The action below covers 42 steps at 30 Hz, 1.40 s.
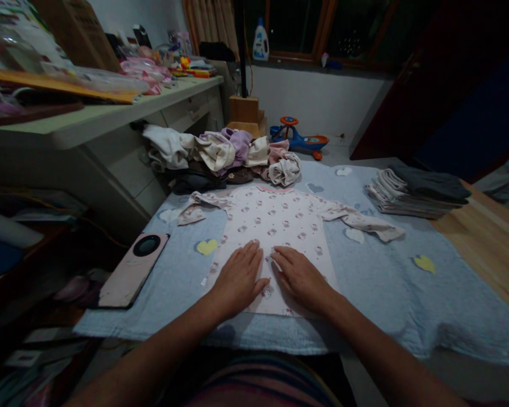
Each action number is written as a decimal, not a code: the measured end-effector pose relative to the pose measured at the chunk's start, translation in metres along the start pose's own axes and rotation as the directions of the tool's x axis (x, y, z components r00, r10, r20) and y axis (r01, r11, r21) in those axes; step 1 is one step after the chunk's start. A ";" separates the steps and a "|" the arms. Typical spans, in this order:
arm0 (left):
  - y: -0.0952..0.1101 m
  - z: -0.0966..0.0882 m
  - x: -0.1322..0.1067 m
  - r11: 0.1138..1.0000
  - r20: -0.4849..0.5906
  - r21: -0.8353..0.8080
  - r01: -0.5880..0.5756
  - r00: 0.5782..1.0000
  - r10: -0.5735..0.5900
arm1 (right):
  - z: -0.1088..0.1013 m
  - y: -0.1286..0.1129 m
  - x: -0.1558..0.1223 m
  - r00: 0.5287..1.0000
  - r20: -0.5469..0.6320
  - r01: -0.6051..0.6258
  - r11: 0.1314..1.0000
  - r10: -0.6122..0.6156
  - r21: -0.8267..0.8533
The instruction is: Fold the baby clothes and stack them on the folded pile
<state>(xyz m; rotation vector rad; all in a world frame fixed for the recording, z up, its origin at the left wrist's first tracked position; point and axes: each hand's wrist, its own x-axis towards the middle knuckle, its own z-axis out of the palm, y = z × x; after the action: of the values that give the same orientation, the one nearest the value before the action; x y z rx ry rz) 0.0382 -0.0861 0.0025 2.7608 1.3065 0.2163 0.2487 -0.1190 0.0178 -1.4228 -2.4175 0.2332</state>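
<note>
A small white long-sleeved shirt (pixel 275 217) with a pink printed pattern lies spread flat, sleeves out to both sides, on a light blue blanket (pixel 385 282) with heart shapes. My left hand (pixel 238 278) rests palm down on the shirt's lower middle, fingers stretched out and together. My right hand (pixel 299 278) lies flat beside it, fingers extended, almost touching the left. Neither hand holds anything.
A heap of unfolded clothes (pixel 224 155) sits at the blanket's far edge. A stack of folded clothes (pixel 419 192) lies at the right on the wooden surface (pixel 483 237). A pink phone (pixel 133 268) rests at the blanket's left edge. A cluttered desk (pixel 110 113) stands left; a toy car (pixel 299 138) is on the floor.
</note>
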 end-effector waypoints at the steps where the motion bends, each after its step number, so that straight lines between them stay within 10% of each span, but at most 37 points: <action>1: 0.000 0.004 0.001 1.000 -0.006 -0.009 -0.022 1.000 0.022 | 0.008 -0.002 0.004 1.000 -0.006 0.018 1.000 -0.018 -0.004; 19: -0.017 0.009 -0.008 0.999 0.017 -0.003 0.040 0.999 -0.040 | 0.036 0.019 -0.016 0.967 -0.110 -0.236 0.971 0.230 -0.046; 32: -0.020 0.012 -0.009 1.000 -0.074 -0.030 -0.006 0.997 0.004 | 0.036 -0.015 -0.008 0.939 -0.038 -0.344 0.932 0.342 -0.109; 42: -0.019 0.002 -0.011 0.952 -0.003 -0.180 -0.246 0.968 0.250 | 0.050 0.001 -0.016 0.929 -0.175 -0.334 0.942 0.326 -0.016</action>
<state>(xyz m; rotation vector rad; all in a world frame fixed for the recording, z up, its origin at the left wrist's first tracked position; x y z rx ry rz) 0.0173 -0.0826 -0.0032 2.7560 0.8833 0.3049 0.2385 -0.1313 -0.0320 -1.7903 -2.0499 0.1275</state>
